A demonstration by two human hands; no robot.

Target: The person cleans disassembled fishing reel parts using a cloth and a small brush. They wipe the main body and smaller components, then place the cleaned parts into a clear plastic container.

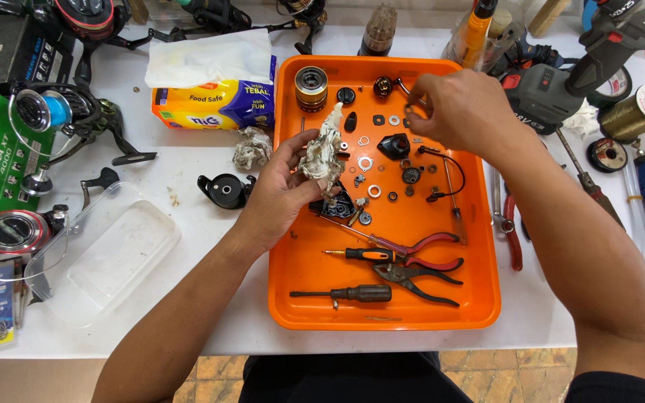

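We work at a white tabletop [210, 224] crowded with gear; tan floor tiles show along the bottom edge of the frame. An orange plastic tray [479, 246] sits centre frame, shallow, with rounded corners. Our left hand [281, 190], forearm rising from the lower left, grasps a crumpled, grease-stained tissue wad [324, 149] over the tray's left half, fingers curled around it. Our right hand [457, 108], forearm entering from the lower right, is over the tray's upper right with fingertips pinched together; whatever small part they hold is too small to tell. Below the hands, small washers and black fittings [382, 168] lie scattered across the tray floor. A gold metal spool [311, 88] stands in its upper left corner. Red-handled pliers [423, 265] and two screwdrivers [352, 293] lie in the tray's lower part. A yellow tissue pack [214, 104] sits upper left of the tray, and a clear plastic lid [106, 250] lies at left.
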